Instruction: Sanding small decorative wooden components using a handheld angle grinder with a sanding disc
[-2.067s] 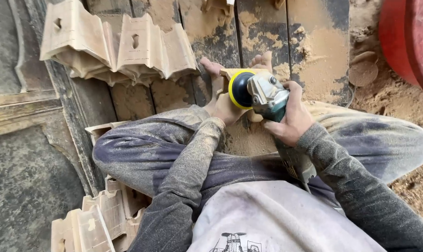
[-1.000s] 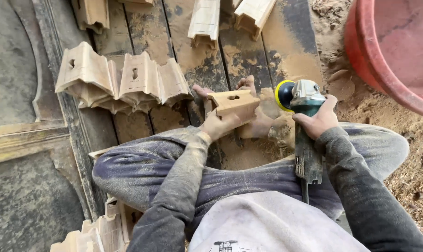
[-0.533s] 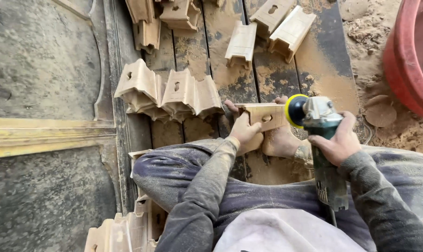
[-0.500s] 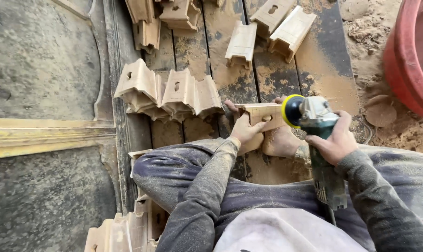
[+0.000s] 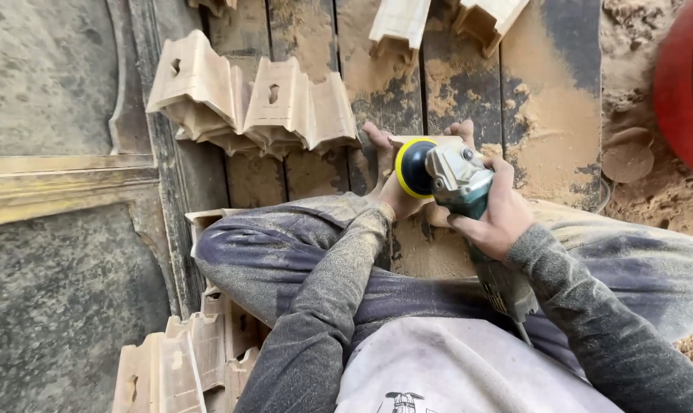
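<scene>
We sand a small pale wooden block (image 5: 432, 142) at frame centre, held against our bare feet.

Our left hand (image 5: 399, 200) grips the block from below; our right hand (image 5: 498, 216) is closed around the grey-green angle grinder (image 5: 464, 183), its yellow-rimmed black disc (image 5: 413, 167) on the block. Stacked notched pale wooden pieces (image 5: 247, 103) crowd the upper left, more (image 5: 182, 371) at lower left; a red tub (image 5: 686, 84) edges the upper right. Sawdust-covered dark planks (image 5: 549, 115) lie open beyond.

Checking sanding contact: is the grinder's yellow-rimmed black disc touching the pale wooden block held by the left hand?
Cannot tell. In the head view the disc overlaps and hides most of the block; no contact line or gap shows.
</scene>
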